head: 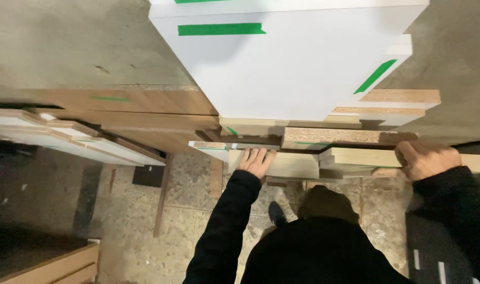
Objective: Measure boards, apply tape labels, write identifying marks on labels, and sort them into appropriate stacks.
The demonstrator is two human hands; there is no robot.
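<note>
Both hands grip the stacked boards (303, 160) — left hand (257, 160) flat-fingered, right hand (427, 160) curled over an edge

The white panel (282, 68) ran off the top edge. The right hand (427, 159) was blurred, its fingertips hidden behind the boards (356, 156). The left hand (257, 160) had its fingertips tucked out of sight under the stack (324, 138).

Dim, perhaps overhead light; blurred hands.

White boards (282, 68) with green tape strips (221, 29), tan chipboard edges (345, 135), black sleeves (224, 231), speckled grey floor (140, 226)
</note>
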